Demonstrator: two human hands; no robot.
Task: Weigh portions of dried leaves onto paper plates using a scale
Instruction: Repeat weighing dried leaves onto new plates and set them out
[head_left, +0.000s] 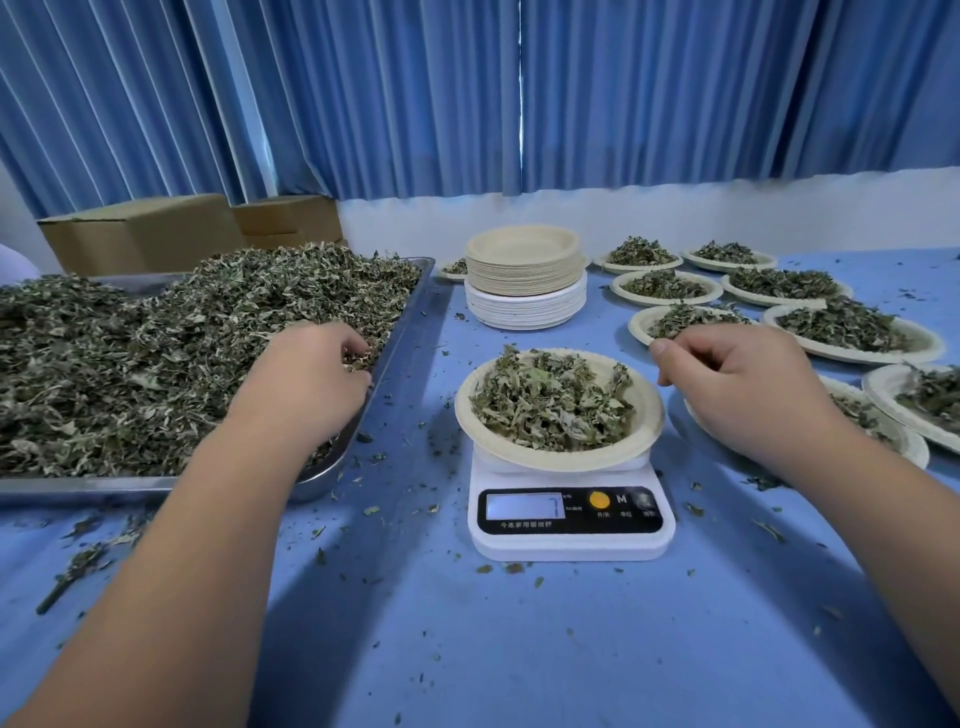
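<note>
about 9 plates (924, 353) filled at 2 o'clock, 1 on scale (569, 545), stack (524, 270) unused; left hand (306, 379) grips leaves (156, 353); right hand (743, 384) curled, hold unclear.

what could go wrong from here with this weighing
The plate overhangs the small scale; the right hand close beside it might nudge it and skew the reading. The dried leaves gripped by the left hand may drop onto the table crossing over, as scattered bits already show.
</note>
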